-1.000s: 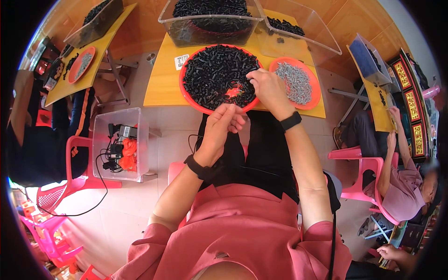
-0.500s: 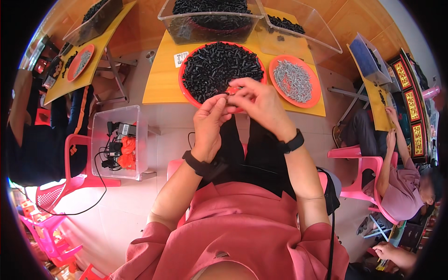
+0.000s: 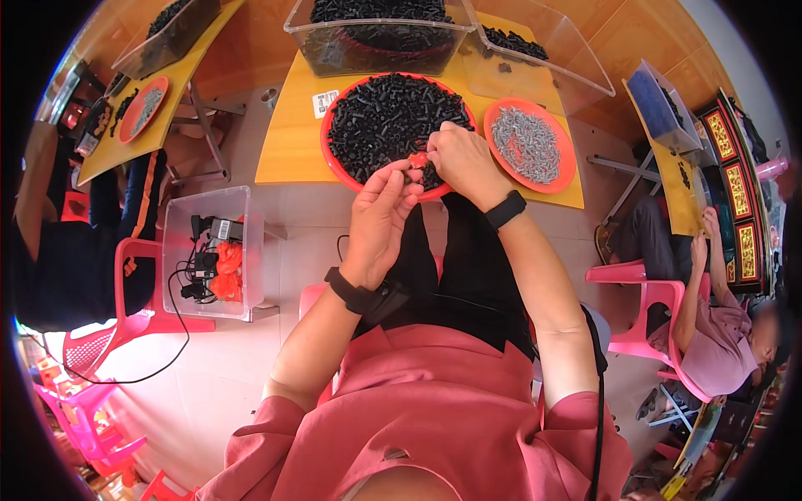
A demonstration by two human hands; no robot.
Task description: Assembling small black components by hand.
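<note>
In front of me a round red tray (image 3: 327,159) holds a heap of small black plastic pieces (image 3: 393,117). Over its near edge my left hand (image 3: 384,204) is closed, thumb against fingertips, with a small dark piece between them, mostly covered by the fingers. Just right of it, my right hand (image 3: 466,165) reaches down over the tray's near right side, its fingers bent together at the black pieces; what they hold, if anything, is hidden. A patch of bare red shows between the two hands. Beside my right hand lies an orange-red plate (image 3: 568,159) of grey metal screws (image 3: 525,144).
Clear plastic bins (image 3: 380,52) with black pieces stand at the back of the yellow table (image 3: 288,134). At left, a clear box (image 3: 255,288) holds cables and an orange bag. Pink chairs (image 3: 134,275) and people at other tables are on both sides.
My right hand has moved right, away from my left fingertips, and down to the black pieces. My left hand stays nearly in place, still pinched.
</note>
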